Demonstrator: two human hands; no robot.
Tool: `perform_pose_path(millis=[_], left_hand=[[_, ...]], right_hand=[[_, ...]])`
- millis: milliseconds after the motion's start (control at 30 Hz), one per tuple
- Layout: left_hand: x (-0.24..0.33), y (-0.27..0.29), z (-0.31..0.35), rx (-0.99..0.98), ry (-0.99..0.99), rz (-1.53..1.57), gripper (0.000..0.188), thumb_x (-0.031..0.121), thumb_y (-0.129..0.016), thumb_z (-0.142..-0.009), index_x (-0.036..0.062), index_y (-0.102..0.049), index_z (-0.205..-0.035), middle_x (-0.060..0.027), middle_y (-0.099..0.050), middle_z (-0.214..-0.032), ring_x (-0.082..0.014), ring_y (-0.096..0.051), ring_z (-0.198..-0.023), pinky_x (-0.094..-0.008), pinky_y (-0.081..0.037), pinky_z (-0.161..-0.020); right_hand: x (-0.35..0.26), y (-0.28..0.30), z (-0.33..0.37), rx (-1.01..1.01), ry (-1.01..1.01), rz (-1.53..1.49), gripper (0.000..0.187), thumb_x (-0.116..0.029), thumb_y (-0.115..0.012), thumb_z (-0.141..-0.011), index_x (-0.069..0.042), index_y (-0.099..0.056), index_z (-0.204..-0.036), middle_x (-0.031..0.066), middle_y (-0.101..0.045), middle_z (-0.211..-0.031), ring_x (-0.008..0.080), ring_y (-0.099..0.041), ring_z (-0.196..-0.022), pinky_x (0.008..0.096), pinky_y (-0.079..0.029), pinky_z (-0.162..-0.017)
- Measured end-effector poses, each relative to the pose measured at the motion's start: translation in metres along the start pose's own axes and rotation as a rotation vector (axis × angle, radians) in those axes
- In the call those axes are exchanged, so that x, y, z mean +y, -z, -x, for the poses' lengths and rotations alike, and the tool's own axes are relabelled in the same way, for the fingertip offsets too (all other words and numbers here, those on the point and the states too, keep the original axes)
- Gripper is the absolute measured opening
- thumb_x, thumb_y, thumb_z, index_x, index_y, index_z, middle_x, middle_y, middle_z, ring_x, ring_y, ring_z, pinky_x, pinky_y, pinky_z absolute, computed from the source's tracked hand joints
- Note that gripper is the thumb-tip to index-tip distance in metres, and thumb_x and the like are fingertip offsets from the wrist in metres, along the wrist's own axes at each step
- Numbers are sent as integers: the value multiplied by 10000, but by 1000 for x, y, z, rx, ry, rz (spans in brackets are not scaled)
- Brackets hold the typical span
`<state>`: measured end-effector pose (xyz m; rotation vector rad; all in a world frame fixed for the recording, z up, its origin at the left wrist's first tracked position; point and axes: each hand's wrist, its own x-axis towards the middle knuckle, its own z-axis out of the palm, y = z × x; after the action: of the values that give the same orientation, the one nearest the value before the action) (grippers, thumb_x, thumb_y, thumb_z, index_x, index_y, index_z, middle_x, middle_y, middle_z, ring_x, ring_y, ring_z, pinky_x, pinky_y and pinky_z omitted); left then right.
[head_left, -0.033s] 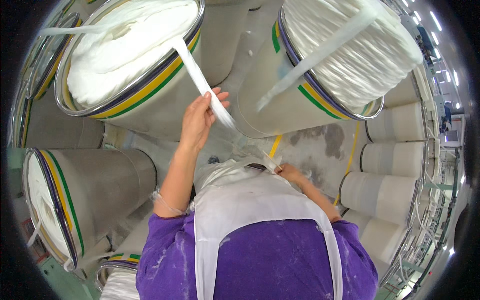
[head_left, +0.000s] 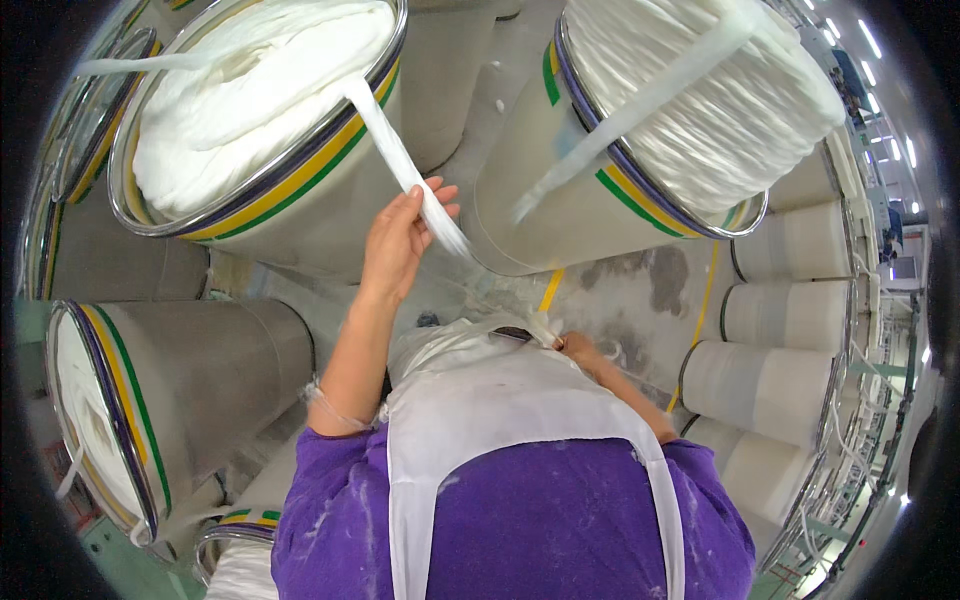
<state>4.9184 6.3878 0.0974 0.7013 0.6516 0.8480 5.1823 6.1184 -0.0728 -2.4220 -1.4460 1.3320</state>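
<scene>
My left hand (head_left: pixel 398 240) holds the loose end of a white fibre sliver (head_left: pixel 392 145) between thumb and fingers. This strip runs down over the rim of a tall can (head_left: pixel 300 215) at the upper left, filled with coiled white sliver (head_left: pixel 260 90). The frayed tip hangs just past my fingers. At my waist, my right hand (head_left: pixel 582 354) is closed on the edge of my white apron (head_left: pixel 510 400), beside a dark gap in the cloth. Its fingertips are partly hidden.
Another can (head_left: pixel 530 190), heaped with white sliver, stands at the upper right, a loose strip (head_left: pixel 640 105) hanging over its side. A third can (head_left: pixel 200 390) is at the left. Several pale cans (head_left: pixel 755 390) line the right. Yellow lines (head_left: pixel 708 300) mark the stained floor.
My right hand has shifted slightly down and to the right at the apron edge. My left hand and its sliver have stayed in place.
</scene>
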Motion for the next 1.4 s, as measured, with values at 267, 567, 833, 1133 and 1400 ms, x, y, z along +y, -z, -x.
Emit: perform_pose_path(millis=[267,567,833,1133,1400], left_hand=[[-2,16,2,23,80,-89,377,247,-499,-963,-54,-527,-1188,-134,-632,-1033,-183,-617,-892,-304,-507,-839],[8,1,20,42,86,-151,382,296,-501,-958,3,-555,-1197,-90,-642,-1063,-136,-603,-889,-276,-469,-825],[3,-12,29,36,125,-163,412,287,-521,-949,-4,-514,-1240,-89,-630,-1108,-144,-594,-954,-290,-456,-845],[0,-58,13,-49,21,50,341,226,-555,-937,-47,-577,-1141,-124,-629,-1091,-176,-604,-976,-316,-456,-927],[15,-51,20,-27,-44,133,321,120,-596,-894,-33,-564,-1174,-69,-626,-1019,-121,-559,-974,-275,-422,-901]], right_hand=[[-61,56,-2,82,-14,264,240,-153,-671,-722,-107,-628,-954,132,-661,-842,348,-634,-810,460,-502,-692],[-168,140,-118,679,430,1022,182,-85,-628,-728,-42,-636,-906,135,-599,-1018,257,-653,-735,349,-505,-568],[-190,192,-71,90,384,-40,261,-317,-646,-845,-66,-654,-775,22,-610,-661,148,-536,-504,271,-418,-459],[-268,190,29,111,583,-961,276,-164,-761,-766,-79,-533,-895,-32,-543,-689,24,-446,-525,168,-336,-437],[-276,184,21,201,670,-1004,282,-85,-764,-735,-66,-540,-905,-17,-575,-741,20,-462,-546,167,-340,-445]])
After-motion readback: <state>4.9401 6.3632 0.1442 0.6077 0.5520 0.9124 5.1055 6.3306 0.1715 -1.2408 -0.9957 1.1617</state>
